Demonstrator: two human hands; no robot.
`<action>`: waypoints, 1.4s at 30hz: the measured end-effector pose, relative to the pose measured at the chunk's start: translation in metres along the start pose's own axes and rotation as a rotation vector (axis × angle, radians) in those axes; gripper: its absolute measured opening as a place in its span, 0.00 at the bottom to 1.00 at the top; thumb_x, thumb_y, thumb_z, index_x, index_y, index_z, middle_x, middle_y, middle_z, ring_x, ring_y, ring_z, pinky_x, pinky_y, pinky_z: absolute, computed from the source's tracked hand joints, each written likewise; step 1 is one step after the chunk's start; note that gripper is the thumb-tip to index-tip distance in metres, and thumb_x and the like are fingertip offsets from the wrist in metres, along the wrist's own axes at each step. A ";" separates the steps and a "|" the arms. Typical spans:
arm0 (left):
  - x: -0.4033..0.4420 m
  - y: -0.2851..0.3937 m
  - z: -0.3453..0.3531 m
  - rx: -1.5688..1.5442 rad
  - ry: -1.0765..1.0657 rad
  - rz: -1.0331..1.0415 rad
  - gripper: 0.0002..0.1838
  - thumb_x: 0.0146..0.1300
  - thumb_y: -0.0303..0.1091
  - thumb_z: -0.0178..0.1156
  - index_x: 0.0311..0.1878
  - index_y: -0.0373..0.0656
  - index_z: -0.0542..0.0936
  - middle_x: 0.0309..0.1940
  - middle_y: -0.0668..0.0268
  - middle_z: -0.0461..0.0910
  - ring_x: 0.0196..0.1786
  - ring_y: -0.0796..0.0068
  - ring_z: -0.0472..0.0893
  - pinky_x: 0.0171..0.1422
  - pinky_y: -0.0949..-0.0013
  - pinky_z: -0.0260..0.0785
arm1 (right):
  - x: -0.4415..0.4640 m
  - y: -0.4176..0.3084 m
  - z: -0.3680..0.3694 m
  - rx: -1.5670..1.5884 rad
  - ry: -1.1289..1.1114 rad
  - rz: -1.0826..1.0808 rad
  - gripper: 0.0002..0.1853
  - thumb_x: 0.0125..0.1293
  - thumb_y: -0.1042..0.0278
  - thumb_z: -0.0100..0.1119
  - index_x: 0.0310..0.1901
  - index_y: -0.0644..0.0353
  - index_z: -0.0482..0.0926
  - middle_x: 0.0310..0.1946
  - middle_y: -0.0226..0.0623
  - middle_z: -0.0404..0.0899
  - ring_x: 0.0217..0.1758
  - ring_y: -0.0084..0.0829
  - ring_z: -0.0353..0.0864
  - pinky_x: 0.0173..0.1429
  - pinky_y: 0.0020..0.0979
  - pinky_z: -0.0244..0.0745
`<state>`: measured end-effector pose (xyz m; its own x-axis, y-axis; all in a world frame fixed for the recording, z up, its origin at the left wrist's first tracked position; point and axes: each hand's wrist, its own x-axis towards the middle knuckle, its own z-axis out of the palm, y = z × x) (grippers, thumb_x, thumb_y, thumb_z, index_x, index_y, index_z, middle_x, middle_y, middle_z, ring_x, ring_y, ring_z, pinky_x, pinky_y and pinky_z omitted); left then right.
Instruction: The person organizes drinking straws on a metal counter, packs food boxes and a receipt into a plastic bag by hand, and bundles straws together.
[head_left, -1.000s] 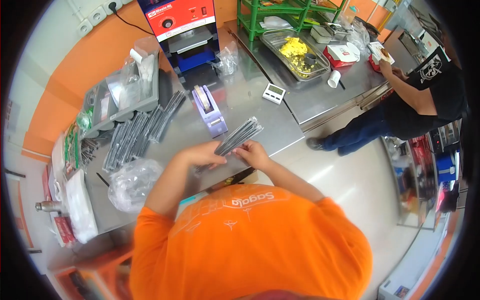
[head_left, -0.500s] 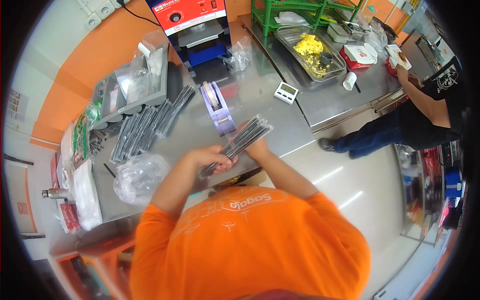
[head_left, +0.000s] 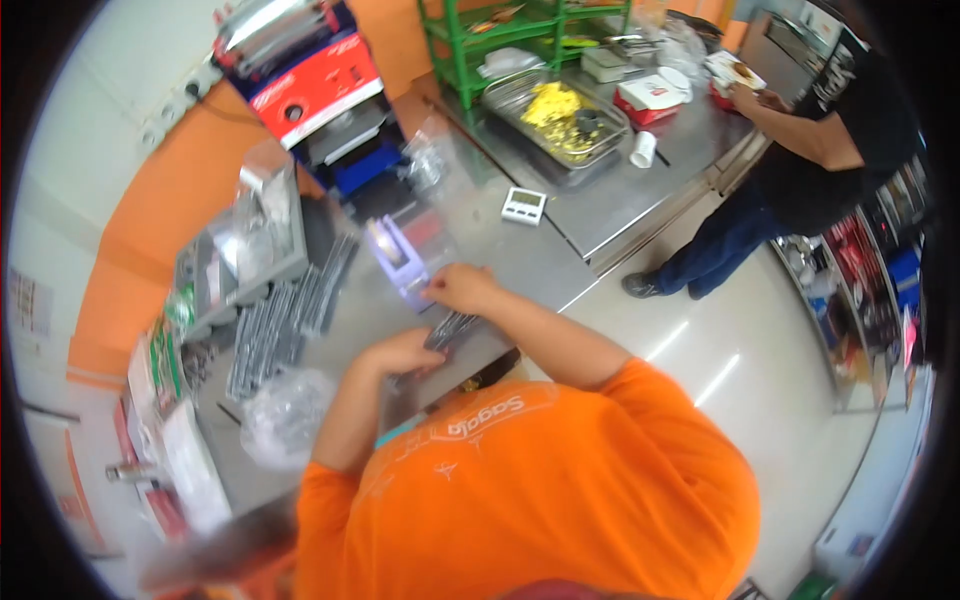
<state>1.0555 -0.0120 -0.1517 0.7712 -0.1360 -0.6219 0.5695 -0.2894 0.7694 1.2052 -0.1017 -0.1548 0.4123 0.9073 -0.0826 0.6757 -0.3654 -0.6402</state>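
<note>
A bundle of black straws in clear wrappers (head_left: 452, 328) lies low over the table's near edge, partly covered by my hands. My left hand (head_left: 402, 353) is closed around the lower end of this bundle. Just beyond it, my right hand (head_left: 465, 288) reaches to the front end of a lilac tape dispenser (head_left: 398, 262), its fingers pinched where the tape comes off. The strip of tape itself is blurred and hardly visible. More wrapped straws (head_left: 265, 335) lie in rows to the left of the dispenser.
A clear plastic bag (head_left: 288, 418) sits at left, below a grey organizer (head_left: 290, 235). Behind the dispenser stands a red and blue sealing machine (head_left: 345, 140). A white timer (head_left: 524, 206) and a metal tray of yellow food (head_left: 500, 100) are farther right. A co-worker (head_left: 800, 150) handles a box there.
My right hand has left the straw bundle and moved to the tape dispenser's front end. The bundle is lower, in my left hand. The camera view has shifted and tilted.
</note>
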 end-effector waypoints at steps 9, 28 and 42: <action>0.007 -0.017 0.001 0.296 0.233 -0.039 0.14 0.49 0.36 0.57 0.38 0.38 0.73 0.21 0.64 0.75 0.23 0.74 0.75 0.27 0.69 0.67 | 0.017 0.012 0.021 0.474 -0.060 0.122 0.11 0.47 0.55 0.61 0.26 0.54 0.83 0.23 0.32 0.81 0.30 0.27 0.79 0.40 0.34 0.67; -0.009 -0.015 0.033 1.469 0.949 0.321 0.05 0.50 0.32 0.52 0.32 0.47 0.72 0.24 0.69 0.72 0.30 0.70 0.76 0.31 0.66 0.65 | -0.021 0.017 0.021 -0.034 -0.319 -0.086 0.13 0.57 0.57 0.49 0.36 0.57 0.75 0.31 0.43 0.78 0.37 0.43 0.77 0.47 0.43 0.66; -0.121 0.034 0.034 0.564 0.508 0.133 0.28 0.46 0.48 0.65 0.45 0.39 0.72 0.33 0.58 0.75 0.39 0.55 0.76 0.45 0.62 0.67 | -0.077 -0.055 -0.023 -0.278 0.077 -1.188 0.09 0.52 0.68 0.54 0.30 0.60 0.64 0.25 0.36 0.70 0.25 0.38 0.72 0.33 0.33 0.67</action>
<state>0.9720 -0.0381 -0.0550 0.9365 0.2091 -0.2814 0.3369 -0.7588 0.5574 1.1501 -0.1563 -0.0952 -0.5212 0.6960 0.4939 0.7607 0.6412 -0.1008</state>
